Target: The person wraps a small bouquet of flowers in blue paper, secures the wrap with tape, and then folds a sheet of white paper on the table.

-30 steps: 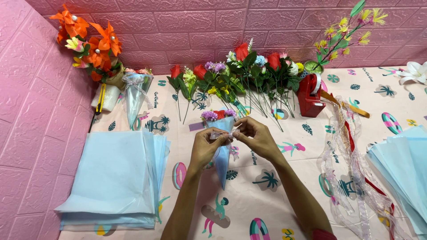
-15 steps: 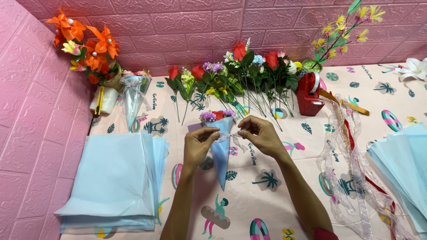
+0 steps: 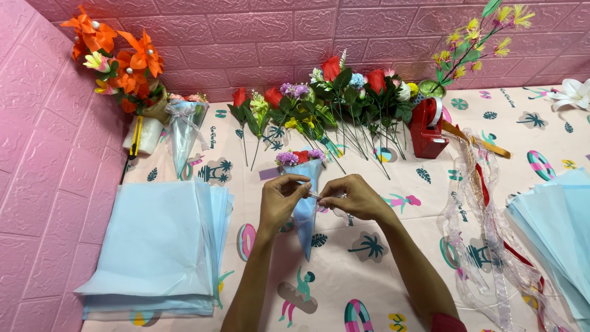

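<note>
A small bouquet (image 3: 305,203) lies on the patterned tablecloth (image 3: 399,264), a light blue paper cone with purple and red flowers at its top. My left hand (image 3: 279,200) pinches the cone's left side at mid height. My right hand (image 3: 353,198) is at its right side, and a thin clear strip stretches between the fingertips of both hands across the cone. Whether the strip is tape or ribbon is too small to tell.
A stack of light blue sheets (image 3: 157,246) lies at the left, another stack (image 3: 562,233) at the right. Loose artificial flowers (image 3: 332,104) line the pink wall, with a red tape dispenser (image 3: 428,128), a wrapped bouquet (image 3: 182,132), orange lilies (image 3: 117,55) and clear ribbon (image 3: 485,227).
Both hands have slid a little down the cone, from near the flower heads to its middle. The bouquet stays where it was.
</note>
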